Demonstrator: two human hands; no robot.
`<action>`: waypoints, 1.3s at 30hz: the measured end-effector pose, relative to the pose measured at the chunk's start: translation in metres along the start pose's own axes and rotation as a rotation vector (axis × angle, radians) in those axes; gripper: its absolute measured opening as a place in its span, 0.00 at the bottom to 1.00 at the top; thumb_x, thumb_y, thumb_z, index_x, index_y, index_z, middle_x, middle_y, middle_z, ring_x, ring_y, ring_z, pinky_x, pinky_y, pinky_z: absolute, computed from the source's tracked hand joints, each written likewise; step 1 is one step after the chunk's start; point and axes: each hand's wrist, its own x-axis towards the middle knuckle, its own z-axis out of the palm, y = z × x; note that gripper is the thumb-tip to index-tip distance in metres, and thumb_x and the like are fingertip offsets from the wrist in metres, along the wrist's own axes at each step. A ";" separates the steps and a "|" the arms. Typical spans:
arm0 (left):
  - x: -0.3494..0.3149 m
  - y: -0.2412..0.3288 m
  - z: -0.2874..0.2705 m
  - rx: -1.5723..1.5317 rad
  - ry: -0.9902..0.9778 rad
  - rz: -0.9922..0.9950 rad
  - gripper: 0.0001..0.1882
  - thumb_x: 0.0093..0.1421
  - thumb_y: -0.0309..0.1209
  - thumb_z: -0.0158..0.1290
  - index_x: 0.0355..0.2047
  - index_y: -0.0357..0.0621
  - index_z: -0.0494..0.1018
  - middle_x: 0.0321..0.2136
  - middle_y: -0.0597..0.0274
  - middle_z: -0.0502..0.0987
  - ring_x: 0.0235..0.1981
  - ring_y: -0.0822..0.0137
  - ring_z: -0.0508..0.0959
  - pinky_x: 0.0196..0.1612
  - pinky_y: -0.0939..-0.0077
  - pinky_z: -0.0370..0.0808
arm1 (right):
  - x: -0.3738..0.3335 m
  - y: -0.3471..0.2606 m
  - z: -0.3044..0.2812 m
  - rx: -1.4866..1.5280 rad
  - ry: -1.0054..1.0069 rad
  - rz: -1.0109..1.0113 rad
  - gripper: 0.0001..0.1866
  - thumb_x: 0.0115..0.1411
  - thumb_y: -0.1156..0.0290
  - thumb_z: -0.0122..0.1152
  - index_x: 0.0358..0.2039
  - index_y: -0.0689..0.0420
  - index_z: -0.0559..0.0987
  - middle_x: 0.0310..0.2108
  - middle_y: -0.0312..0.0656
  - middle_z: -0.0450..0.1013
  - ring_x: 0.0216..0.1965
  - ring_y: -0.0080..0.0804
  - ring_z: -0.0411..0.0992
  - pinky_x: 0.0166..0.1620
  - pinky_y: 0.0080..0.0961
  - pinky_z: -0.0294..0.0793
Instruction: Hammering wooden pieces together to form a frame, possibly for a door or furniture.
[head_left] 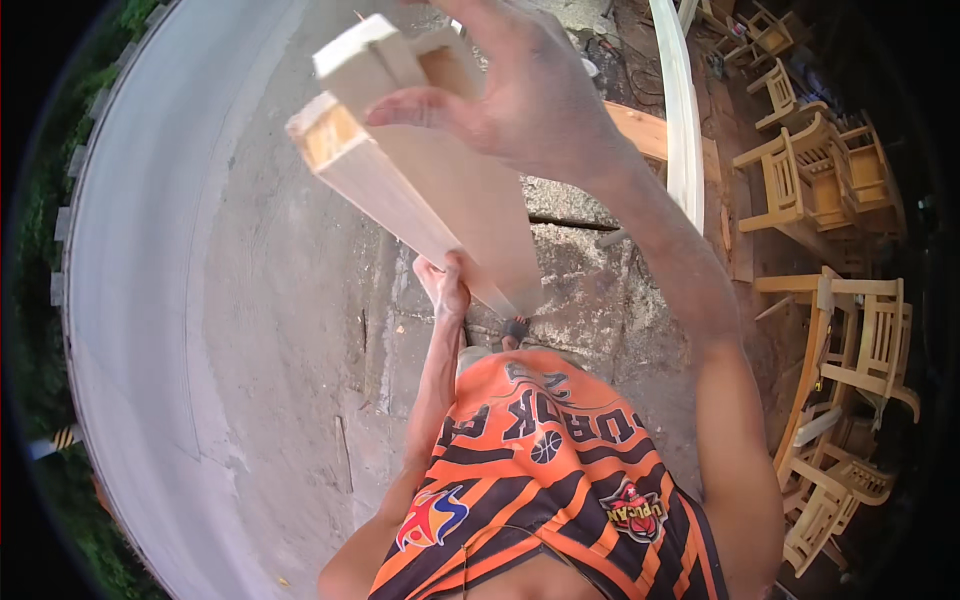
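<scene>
A long wooden piece (460,190) is being held aslant in front of the body
At its left edge, the piece is being grasped by the left hand (447,286); near the upper end, the right hand (530,100) is being held with thumb and fingers spread, but whether the piece is being touched by it cannot be told; wooden chairs (785,187) are standing at the right

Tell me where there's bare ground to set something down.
The widest free patch is the grey pavement, left of the wooden piece and left hand. A smaller patch of rough ground lies between the wooden piece and right forearm. It is crowded right of the pale beam, among the wooden chairs.
</scene>
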 end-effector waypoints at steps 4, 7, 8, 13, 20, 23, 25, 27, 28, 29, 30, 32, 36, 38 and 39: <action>0.012 0.095 -0.033 -0.169 0.371 0.124 0.35 0.66 0.58 0.51 0.56 0.37 0.67 0.51 0.57 0.74 0.53 0.63 0.74 0.53 0.60 0.75 | -0.082 0.070 0.085 -0.100 0.293 -0.059 0.38 0.62 0.42 0.62 0.60 0.60 0.71 0.52 0.50 0.75 0.56 0.50 0.72 0.57 0.46 0.72; -0.005 0.153 -0.043 -0.174 0.643 0.047 0.38 0.68 0.59 0.47 0.64 0.40 0.62 0.61 0.54 0.68 0.60 0.57 0.70 0.62 0.53 0.71 | -0.186 0.134 0.155 0.014 -0.134 0.451 0.36 0.65 0.34 0.49 0.50 0.58 0.78 0.43 0.51 0.79 0.53 0.53 0.74 0.56 0.49 0.71; -0.017 0.157 -0.048 -0.093 0.708 0.018 0.37 0.68 0.58 0.47 0.64 0.40 0.63 0.60 0.53 0.69 0.60 0.56 0.70 0.62 0.52 0.71 | -0.213 0.144 0.190 -0.060 0.137 0.283 0.36 0.65 0.33 0.47 0.46 0.57 0.81 0.40 0.52 0.80 0.50 0.53 0.76 0.54 0.49 0.72; -0.080 0.122 -0.138 0.096 0.547 -0.393 0.33 0.64 0.39 0.57 0.63 0.30 0.62 0.56 0.45 0.72 0.58 0.51 0.73 0.61 0.52 0.73 | -0.242 0.178 0.227 -0.062 -0.374 0.700 0.38 0.64 0.31 0.43 0.40 0.54 0.86 0.40 0.52 0.81 0.48 0.53 0.78 0.54 0.53 0.73; -0.080 0.007 -0.140 0.100 0.420 -0.871 0.27 0.65 0.33 0.49 0.58 0.25 0.59 0.55 0.40 0.67 0.60 0.46 0.69 0.62 0.46 0.72 | -0.351 0.246 0.216 0.034 -0.694 1.109 0.42 0.64 0.30 0.39 0.52 0.56 0.82 0.54 0.56 0.76 0.57 0.54 0.73 0.61 0.47 0.69; -0.054 -0.033 -0.131 0.087 0.389 -0.935 0.27 0.62 0.33 0.52 0.57 0.29 0.64 0.52 0.44 0.71 0.54 0.47 0.74 0.53 0.48 0.78 | -0.355 0.269 0.193 0.011 -0.702 1.164 0.45 0.64 0.30 0.39 0.54 0.61 0.80 0.57 0.56 0.74 0.60 0.54 0.71 0.62 0.44 0.68; -0.042 -0.055 -0.133 0.073 0.371 -0.968 0.26 0.62 0.33 0.51 0.57 0.30 0.64 0.52 0.43 0.71 0.54 0.47 0.74 0.54 0.48 0.78 | -0.343 0.277 0.164 0.028 -0.762 1.195 0.47 0.64 0.29 0.39 0.54 0.65 0.79 0.57 0.55 0.73 0.60 0.54 0.70 0.62 0.43 0.67; -0.034 -0.073 -0.143 -0.001 0.359 -1.063 0.26 0.62 0.34 0.51 0.57 0.30 0.63 0.52 0.43 0.71 0.55 0.47 0.74 0.55 0.47 0.77 | -0.340 0.288 0.145 0.047 -0.900 1.128 0.47 0.63 0.27 0.40 0.54 0.63 0.79 0.57 0.55 0.74 0.60 0.53 0.70 0.61 0.44 0.68; -0.032 -0.080 -0.153 -0.015 0.355 -1.112 0.27 0.63 0.35 0.51 0.57 0.29 0.62 0.52 0.42 0.71 0.55 0.45 0.74 0.56 0.47 0.77 | -0.340 0.295 0.145 -0.002 -0.969 1.100 0.42 0.65 0.30 0.41 0.58 0.55 0.78 0.57 0.51 0.75 0.58 0.50 0.72 0.59 0.43 0.69; -0.030 -0.074 -0.139 -0.015 0.377 -1.106 0.27 0.63 0.35 0.51 0.57 0.29 0.62 0.52 0.42 0.71 0.55 0.45 0.74 0.56 0.47 0.77 | -0.341 0.303 0.146 0.003 -0.987 1.086 0.42 0.65 0.30 0.41 0.58 0.55 0.78 0.57 0.51 0.75 0.58 0.50 0.72 0.59 0.43 0.69; -0.027 -0.068 -0.125 -0.008 0.398 -1.124 0.27 0.63 0.35 0.51 0.57 0.29 0.62 0.52 0.42 0.71 0.55 0.43 0.74 0.56 0.47 0.77 | -0.344 0.309 0.147 0.013 -0.918 1.098 0.41 0.65 0.31 0.41 0.57 0.55 0.79 0.56 0.51 0.75 0.58 0.50 0.72 0.59 0.42 0.69; -0.027 -0.066 -0.123 0.023 0.428 -1.071 0.27 0.62 0.35 0.53 0.56 0.28 0.63 0.50 0.42 0.71 0.53 0.43 0.75 0.54 0.48 0.79 | -0.334 0.312 0.147 0.045 -0.844 1.094 0.39 0.66 0.33 0.42 0.55 0.55 0.80 0.56 0.51 0.75 0.58 0.50 0.72 0.60 0.42 0.69; -0.014 -0.052 -0.092 0.255 0.182 -1.160 0.26 0.64 0.42 0.58 0.53 0.32 0.71 0.47 0.49 0.78 0.46 0.56 0.81 0.45 0.63 0.82 | -0.343 0.331 0.104 0.166 -0.714 1.106 0.34 0.68 0.39 0.45 0.52 0.58 0.80 0.55 0.53 0.75 0.58 0.50 0.72 0.59 0.38 0.69; 0.008 -0.023 -0.085 0.516 -0.251 -1.245 0.25 0.64 0.45 0.59 0.50 0.36 0.76 0.43 0.52 0.83 0.45 0.64 0.83 0.43 0.70 0.80 | -0.333 0.327 0.081 0.162 -0.766 1.123 0.33 0.69 0.40 0.45 0.52 0.58 0.80 0.54 0.54 0.75 0.57 0.51 0.72 0.59 0.38 0.69; 0.026 0.002 -0.083 0.756 -0.529 -1.235 0.24 0.63 0.46 0.61 0.48 0.38 0.78 0.40 0.53 0.84 0.44 0.67 0.84 0.43 0.74 0.79 | -0.337 0.334 0.074 0.174 -0.788 1.117 0.33 0.69 0.41 0.46 0.53 0.58 0.80 0.54 0.54 0.75 0.57 0.51 0.72 0.59 0.38 0.69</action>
